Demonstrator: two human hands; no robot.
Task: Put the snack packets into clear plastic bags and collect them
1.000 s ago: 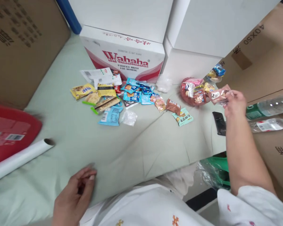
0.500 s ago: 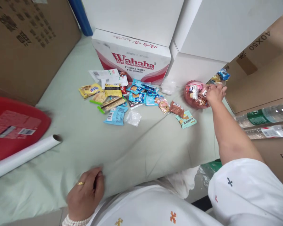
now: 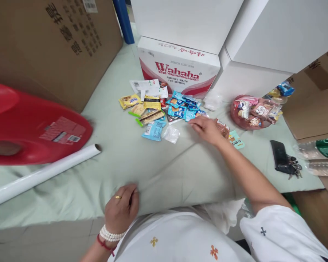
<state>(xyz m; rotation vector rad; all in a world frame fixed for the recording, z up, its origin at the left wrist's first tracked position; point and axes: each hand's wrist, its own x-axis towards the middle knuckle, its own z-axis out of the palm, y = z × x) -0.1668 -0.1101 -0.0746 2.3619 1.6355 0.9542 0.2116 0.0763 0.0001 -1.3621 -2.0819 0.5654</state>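
A heap of small snack packets [image 3: 164,109] lies on the pale green sheet [image 3: 125,160] in front of a Wahaha box [image 3: 180,72]. My right hand [image 3: 206,128] reaches over the right end of the heap, fingers curled down onto a packet there; what it grips is hidden. A brown packet [image 3: 222,127] and a green packet [image 3: 236,140] lie just right of it. A red bowl [image 3: 248,112] further right is piled with packets. My left hand [image 3: 121,209], wearing a ring and bead bracelet, rests curled on the sheet's near edge.
A red plastic tub [image 3: 30,127] and a white paper roll [image 3: 43,174] lie at the left. Brown cartons [image 3: 57,47] and white boxes [image 3: 248,43] wall the sheet. A black phone with keys [image 3: 281,160] and water bottles [image 3: 322,153] lie at the right.
My right hand left a packet in the red bowl and swung left to the snack heap. My view shifted left; my left hand stayed on the sheet's edge.
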